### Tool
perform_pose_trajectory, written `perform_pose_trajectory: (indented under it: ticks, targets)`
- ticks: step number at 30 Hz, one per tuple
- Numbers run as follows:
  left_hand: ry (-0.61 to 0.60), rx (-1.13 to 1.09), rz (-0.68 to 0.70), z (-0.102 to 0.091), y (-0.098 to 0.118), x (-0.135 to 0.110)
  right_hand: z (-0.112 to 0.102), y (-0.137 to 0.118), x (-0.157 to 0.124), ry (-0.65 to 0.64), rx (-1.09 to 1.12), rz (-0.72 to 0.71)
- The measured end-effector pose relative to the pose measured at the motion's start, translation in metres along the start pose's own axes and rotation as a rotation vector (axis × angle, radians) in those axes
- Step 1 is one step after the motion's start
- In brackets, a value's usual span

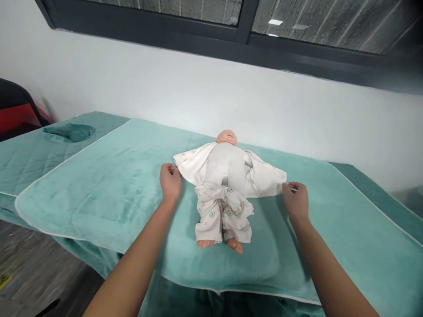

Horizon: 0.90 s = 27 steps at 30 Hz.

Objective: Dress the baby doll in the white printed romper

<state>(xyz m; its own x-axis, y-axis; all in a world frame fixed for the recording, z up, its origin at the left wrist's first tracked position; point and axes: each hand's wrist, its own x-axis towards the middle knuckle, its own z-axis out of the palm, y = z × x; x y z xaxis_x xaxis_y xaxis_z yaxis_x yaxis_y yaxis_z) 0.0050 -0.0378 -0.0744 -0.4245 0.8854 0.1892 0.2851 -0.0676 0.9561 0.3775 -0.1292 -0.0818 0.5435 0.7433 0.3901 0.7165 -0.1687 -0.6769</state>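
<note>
A baby doll point(224, 171) lies on its back on a teal towel point(109, 193), head toward the wall, feet toward me. It wears pale printed trousers point(221, 211). Its white top point(261, 178) lies spread open to both sides of the bare torso. My left hand point(170, 180) pinches the left flap's edge, fingers closed. My right hand point(295, 198) pinches the right flap's tip, fingers curled on the cloth.
The towel covers a padded teal table point(29, 154) that runs along a white wall under a dark window. A folded teal cloth point(69, 131) lies at the far left. A black and red chair point(16, 110) stands beyond the left end.
</note>
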Motion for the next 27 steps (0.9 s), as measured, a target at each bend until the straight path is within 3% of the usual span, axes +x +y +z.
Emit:
perform_pose_trajectory:
  ticks: [2, 3, 6, 8, 11, 14, 17, 22, 27]
  targets:
    - [-0.174, -0.026, 0.091, -0.002, -0.003, -0.01, 0.0, -0.005, -0.021, 0.006, 0.039, 0.006]
    - [-0.313, -0.045, 0.139, -0.002, -0.002, -0.016, 0.001, -0.015, -0.033, -0.063, 0.087, -0.032]
    - [-0.66, -0.105, 0.223, -0.003, 0.005, -0.029, 0.005, -0.053, -0.061, -0.457, 0.256, -0.214]
    - [-0.747, -0.124, 0.254, -0.007, 0.009, -0.032, 0.007, -0.072, -0.07, -0.611, 0.316, -0.307]
    - [-0.84, -0.097, 0.284, -0.015, 0.01, -0.031, 0.007, -0.079, -0.071, -0.659, 0.332, -0.334]
    - [-0.874, -0.07, 0.301, -0.019, 0.006, -0.03, 0.009, -0.073, -0.068, -0.658, 0.322, -0.227]
    - [-0.816, -0.101, 0.335, -0.017, 0.001, -0.032, 0.01, -0.073, -0.065, -0.662, 0.305, -0.185]
    - [-0.642, -0.137, 0.396, -0.008, 0.001, -0.036, 0.006, -0.078, -0.053, -0.755, 0.251, -0.388]
    - [-0.666, -0.206, 0.254, 0.016, 0.01, -0.033, 0.021, -0.074, -0.035, -0.553, 0.233, -0.504]
